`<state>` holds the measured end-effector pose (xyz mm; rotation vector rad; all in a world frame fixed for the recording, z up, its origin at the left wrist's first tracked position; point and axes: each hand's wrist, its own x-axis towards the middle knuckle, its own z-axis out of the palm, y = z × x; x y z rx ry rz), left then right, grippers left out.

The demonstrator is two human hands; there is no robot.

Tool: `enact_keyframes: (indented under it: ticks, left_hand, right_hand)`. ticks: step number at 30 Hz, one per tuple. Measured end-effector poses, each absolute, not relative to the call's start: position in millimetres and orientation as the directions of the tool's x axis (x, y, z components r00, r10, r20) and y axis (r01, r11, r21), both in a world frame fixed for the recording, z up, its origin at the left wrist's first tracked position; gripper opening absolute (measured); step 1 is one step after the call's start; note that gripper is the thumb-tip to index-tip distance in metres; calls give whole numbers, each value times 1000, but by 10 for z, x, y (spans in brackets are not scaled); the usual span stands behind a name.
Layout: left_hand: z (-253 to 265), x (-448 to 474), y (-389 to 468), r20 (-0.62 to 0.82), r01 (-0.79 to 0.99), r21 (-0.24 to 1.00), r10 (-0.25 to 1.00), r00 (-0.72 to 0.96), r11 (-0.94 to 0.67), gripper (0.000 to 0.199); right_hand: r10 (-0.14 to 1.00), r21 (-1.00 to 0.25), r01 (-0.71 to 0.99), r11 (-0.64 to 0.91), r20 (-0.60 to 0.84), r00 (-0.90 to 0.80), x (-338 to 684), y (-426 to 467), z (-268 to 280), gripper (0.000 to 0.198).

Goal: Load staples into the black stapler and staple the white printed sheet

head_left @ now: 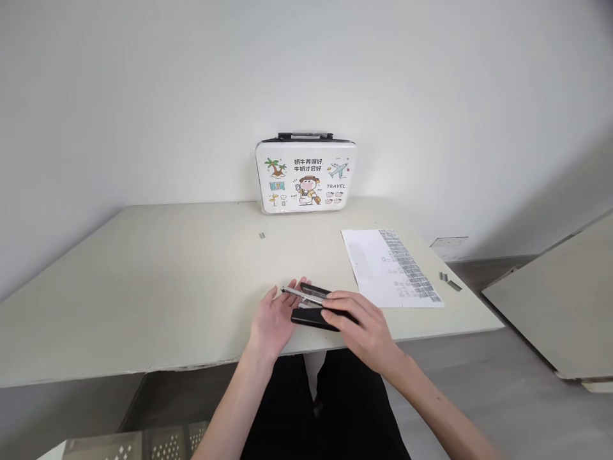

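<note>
Near the table's front edge, my right hand (361, 326) is closed around the rear of a black stapler (313, 317). The stapler is spread apart, so its metal magazine (301, 294) shows between the black top and base. My left hand (275, 319) lies palm up beside the stapler's front end, its fingers stretched out and partly hidden behind it. Whether the left fingertips touch the stapler, I cannot tell. Just to the right, a printed sheet of paper (368, 268) lies flat. A small grey strip of staples (262, 236) rests farther back on the table.
A white cartoon-printed case (282, 191) with a black handle stands upright against the wall. More small grey staple strips (454, 286) lie near the right edge of the table (143, 287). Perforated plastic bins (103, 446) are below at the left, and a pale panel (560, 306) stands at right.
</note>
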<state>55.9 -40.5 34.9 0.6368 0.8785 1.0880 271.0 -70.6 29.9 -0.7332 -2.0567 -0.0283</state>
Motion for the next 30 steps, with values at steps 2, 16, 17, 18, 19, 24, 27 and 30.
enact_keyframes:
  ticks: [2,16,17,18,19,24,27,30]
  left_hand:
    - [331,573,-393,-278,-459,816,935,219,350,37]
    - [389,636,-408,-454,-699,540,861,228,469,35]
    - [400,648,-416,-474,-717,512,852,223,472,35]
    - [411,660,-426,-485,-728,495,846,220,474,34]
    - [421,671,-435,-489,-730,490,844,221,476,32]
    - [482,709,-463,-516,-722,502,835,192,476,22]
    - [505,700,-498,-556,-746,496,822,121,445,25]
    - [487,665,-587,-458,-663,678,888,-44,317,23]
  right_hand:
    - [454,-184,524,832,769,-450,2725,-724,296,37]
    - [353,-11,581,813,805,-478,2798,-753,298,26]
    - [344,-3,586,811,811,-473,2802,-751,295,25]
    - [342,2,590,808,812,-472,2806,-749,292,25]
    - [344,4,595,804,812,-471,2810,-745,291,25]
    - [360,-18,607,794,819,-447,2846,-720,306,29]
    - [394,-88,603,793,829,-397,2870,-713,326,37]
    - [467,-236,574,784,834,-293,2867,-724,339,49]
